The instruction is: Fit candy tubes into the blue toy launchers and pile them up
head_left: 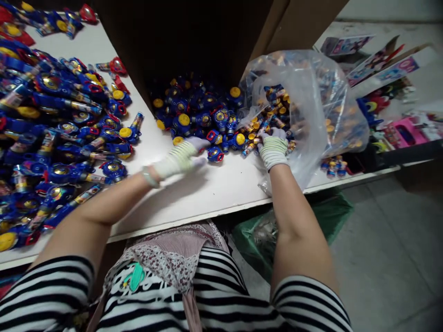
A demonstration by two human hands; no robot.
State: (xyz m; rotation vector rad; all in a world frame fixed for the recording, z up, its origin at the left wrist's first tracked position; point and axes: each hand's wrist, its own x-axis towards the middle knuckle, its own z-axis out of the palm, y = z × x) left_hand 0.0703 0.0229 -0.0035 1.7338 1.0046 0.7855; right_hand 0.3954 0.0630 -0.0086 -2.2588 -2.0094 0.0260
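My left hand [183,157], in a pale knit glove with the fingertips bare, reaches over the white table, somewhat blurred. Its fingers are stretched out and apart, beside the near edge of a pile of blue toys [206,120] with yellow discs. A single blue and red toy [215,154] lies just past its fingertips. My right hand [274,146], gloved alike, is at the mouth of a clear plastic bag [308,115]. Its fingers curl down among small tubes with yellow-orange caps [277,108]; what they grip is hidden.
A large heap of blue toys with tubes [58,124] covers the table's left side. Behind the middle pile stands an open cardboard box [263,34]. At right are printed boxes [384,69] and a pink toy part [406,131]. A green bag [256,235] sits below the table edge.
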